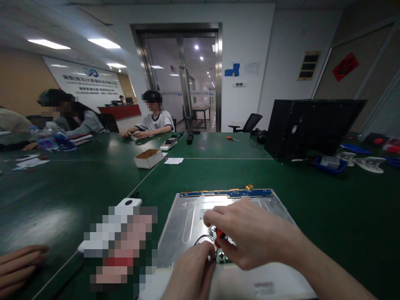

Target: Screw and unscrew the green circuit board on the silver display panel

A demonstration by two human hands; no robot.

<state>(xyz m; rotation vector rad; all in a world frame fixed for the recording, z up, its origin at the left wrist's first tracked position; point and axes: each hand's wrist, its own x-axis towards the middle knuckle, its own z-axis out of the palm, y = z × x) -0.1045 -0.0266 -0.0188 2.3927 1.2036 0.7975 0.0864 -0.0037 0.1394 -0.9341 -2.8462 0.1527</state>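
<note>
A flat metal panel (184, 216) with a blue circuit strip (228, 193) along its far edge lies in front of me. My right hand (242, 231) is closed round a tool with a red-and-black handle (218, 236), which looks like a screwdriver; its tip is hidden. Under it, a small green circuit board (222, 256) shows in part. My left hand (195, 266) has its fingers pinched together at the board's left side, beside a thin black cable (201, 237). What those fingers hold, if anything, is hidden.
Left of the panel lies a white device (129, 203), partly pixelated. Another person's hand (21, 266) rests at the left edge. Farther off are an open box (148, 158), an orange screwdriver (233, 138), a black monitor (309, 129) and a blue tray (331, 164). Several people sit across the table.
</note>
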